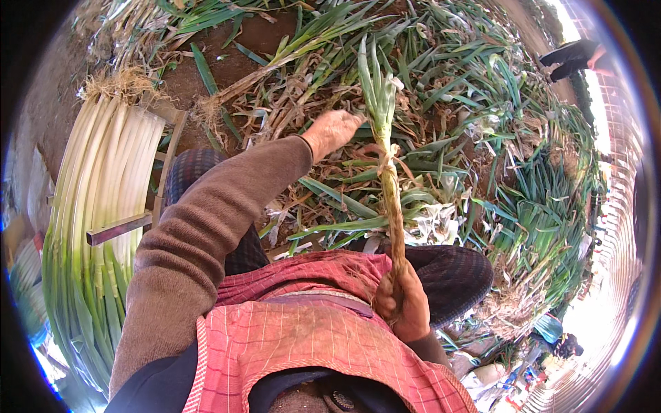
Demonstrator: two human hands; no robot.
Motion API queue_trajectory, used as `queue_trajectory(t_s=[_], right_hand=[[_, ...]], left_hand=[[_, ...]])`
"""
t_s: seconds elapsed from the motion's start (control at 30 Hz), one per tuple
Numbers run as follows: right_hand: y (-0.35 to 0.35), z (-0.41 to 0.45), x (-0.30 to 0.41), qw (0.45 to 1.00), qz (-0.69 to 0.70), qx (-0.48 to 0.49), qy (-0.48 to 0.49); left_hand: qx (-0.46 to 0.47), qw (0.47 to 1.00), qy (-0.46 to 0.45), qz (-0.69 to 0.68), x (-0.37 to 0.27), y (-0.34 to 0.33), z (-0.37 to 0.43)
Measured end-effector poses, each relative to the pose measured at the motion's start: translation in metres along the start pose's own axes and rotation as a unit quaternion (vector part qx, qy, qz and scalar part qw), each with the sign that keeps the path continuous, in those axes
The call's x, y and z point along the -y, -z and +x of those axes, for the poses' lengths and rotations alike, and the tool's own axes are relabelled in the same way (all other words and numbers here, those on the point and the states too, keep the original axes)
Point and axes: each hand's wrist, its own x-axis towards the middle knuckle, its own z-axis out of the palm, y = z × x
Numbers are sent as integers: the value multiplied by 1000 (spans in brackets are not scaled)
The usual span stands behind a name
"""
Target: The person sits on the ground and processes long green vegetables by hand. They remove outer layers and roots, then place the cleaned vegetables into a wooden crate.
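Observation:
My right hand [405,304] is closed round the root end of a long leek [391,206], whose lower stem is brown and dirty. The leek stands out away from my lap, its green leaves at the far end. My left hand [335,133] is held beside the leek's leafy part, its fingers bent near the leaf bases; whether they hold a bit of leaf cannot be told. Beneath both lie loose green leaves and dry husks on the soil. At the left, a bundle of cleaned leeks [103,170] rests in a wooden frame [175,139], roots at the far end.
Uncleaned leeks [294,57] lie on the ground ahead. A thick heap of leeks and leaves [547,206] curves along the right. A bar of the rack [119,228] crosses the cleaned bundle. A person's dark shoe [573,57] shows at the upper right.

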Motion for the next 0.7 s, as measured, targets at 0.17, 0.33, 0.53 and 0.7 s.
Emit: queue_trajectory(t_s=[0.17,0.33,0.53,0.7], right_hand=[[1,-47,-14,988,-86,-79,97],[12,-34,-21,982,-115,-30,146],[7,24,-22,980,-139,35,137],[-4,71,-26,972,-150,71,169]], left_hand=[[152,964,148,-158,-2,-41,-7],[103,928,3,-358,-24,-43,0],[21,904,-45,-424,-54,-7,-4],[-55,882,-106,-456,-69,14,-9]])
